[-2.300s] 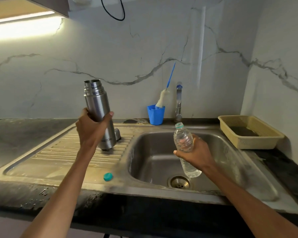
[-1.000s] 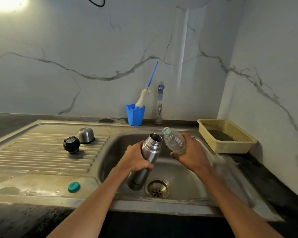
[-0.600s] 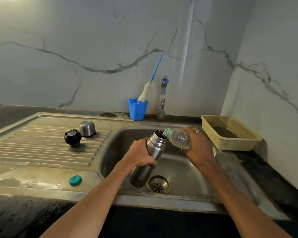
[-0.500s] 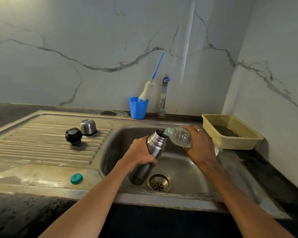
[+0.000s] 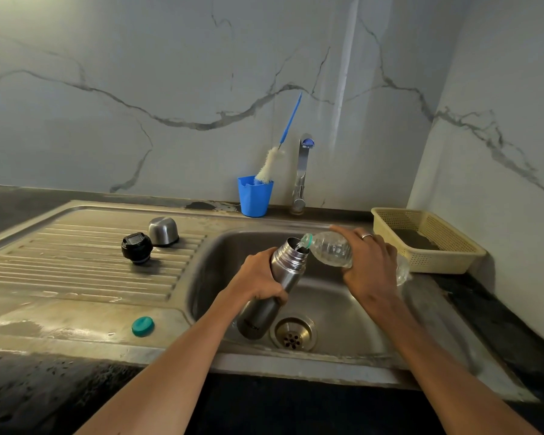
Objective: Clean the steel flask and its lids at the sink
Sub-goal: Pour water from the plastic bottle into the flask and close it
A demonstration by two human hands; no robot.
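Left of centre on the ribbed surface (image 5: 76,265): black stopper (image 5: 137,248), steel cap (image 5: 163,231); both lids unwashed, by my reading. Centre, over the sink (image 5: 374,324): left hand (image 5: 259,277) wrapped round the tilted steel flask (image 5: 272,290). Right: right hand (image 5: 369,265) grips the plastic bottle (image 5: 330,248), neck at the flask mouth; water apparently flowing, stream faint. Keep mouths aligned, pour slowly, flask steady.

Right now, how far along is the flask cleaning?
Done: both lids are off, the black stopper and steel cup lid standing on the drainboard. In hand: the left hand grips the steel flask tilted over the basin while the right hand tips the plastic bottle into its mouth. Left: scrubbing; the bottle brush sits unused in its blue cup.
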